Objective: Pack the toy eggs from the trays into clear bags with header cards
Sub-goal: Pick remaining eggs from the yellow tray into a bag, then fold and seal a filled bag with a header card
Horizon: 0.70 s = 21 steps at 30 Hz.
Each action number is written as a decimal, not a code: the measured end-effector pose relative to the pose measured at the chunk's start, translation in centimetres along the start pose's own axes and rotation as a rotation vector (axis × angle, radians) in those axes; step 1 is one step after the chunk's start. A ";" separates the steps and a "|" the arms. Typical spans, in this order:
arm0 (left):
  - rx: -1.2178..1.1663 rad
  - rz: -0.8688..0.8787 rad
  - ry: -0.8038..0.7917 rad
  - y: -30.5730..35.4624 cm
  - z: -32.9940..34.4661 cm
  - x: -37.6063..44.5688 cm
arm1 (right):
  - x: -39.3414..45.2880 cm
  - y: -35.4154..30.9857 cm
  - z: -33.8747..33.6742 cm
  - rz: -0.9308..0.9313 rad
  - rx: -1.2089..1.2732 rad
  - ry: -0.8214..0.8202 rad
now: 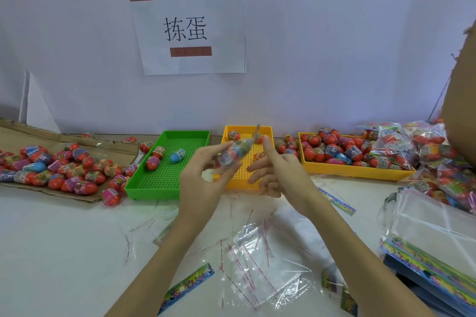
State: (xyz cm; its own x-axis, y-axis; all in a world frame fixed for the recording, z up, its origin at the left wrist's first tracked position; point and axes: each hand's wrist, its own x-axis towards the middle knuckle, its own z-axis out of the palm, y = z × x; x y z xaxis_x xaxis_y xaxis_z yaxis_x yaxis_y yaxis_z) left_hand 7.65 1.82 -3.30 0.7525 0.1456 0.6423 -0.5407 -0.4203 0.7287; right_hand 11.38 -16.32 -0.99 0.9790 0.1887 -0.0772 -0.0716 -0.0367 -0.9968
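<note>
My left hand (203, 177) grips a clear bag of toy eggs (234, 153), blurred, raised over the near edge of the small yellow tray (239, 183). My right hand (278, 175) is beside it, index finger pointing up to the bag's top end, the other fingers loosely spread. The green tray (159, 183) holds three eggs, one of them blue (177, 156). A larger yellow tray (355, 171) at the right is full of eggs. Empty clear bags (260, 265) lie on the table near me.
Loose eggs cover a cardboard sheet (51, 162) at the left. Filled bags (432, 152) pile up at the right, with a stack of header-card bags (432, 247) in front of them. Header cards (188, 285) lie on the white table. A paper sign (188, 28) hangs on the wall.
</note>
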 end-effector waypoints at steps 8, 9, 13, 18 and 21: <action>0.013 0.105 -0.140 -0.2 0.8 -0.8 | -0.2 0.6 -0.7 -0.166 0.045 -0.162; -0.062 0.021 -0.086 0.1 1.0 -0.8 | -0.2 0.5 -1.0 -0.154 0.039 -0.160; -0.151 -0.260 0.002 -0.1 0.5 0.0 | -0.1 0.6 -1.1 -0.162 0.022 -0.175; -0.291 -0.382 0.001 -0.6 -0.2 0.4 | -0.1 0.4 -0.9 -0.225 0.000 -0.138; -0.264 -0.381 0.065 -0.8 0.0 0.4 | -0.1 0.3 -0.5 -0.243 0.028 -0.110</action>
State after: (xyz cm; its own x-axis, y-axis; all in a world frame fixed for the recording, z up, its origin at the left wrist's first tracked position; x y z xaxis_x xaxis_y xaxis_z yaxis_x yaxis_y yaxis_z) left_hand 8.36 2.25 -3.64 0.8957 0.3045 0.3242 -0.3135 -0.0848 0.9458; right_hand 11.33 -16.84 -1.28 0.9414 0.2947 0.1641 0.1565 0.0495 -0.9864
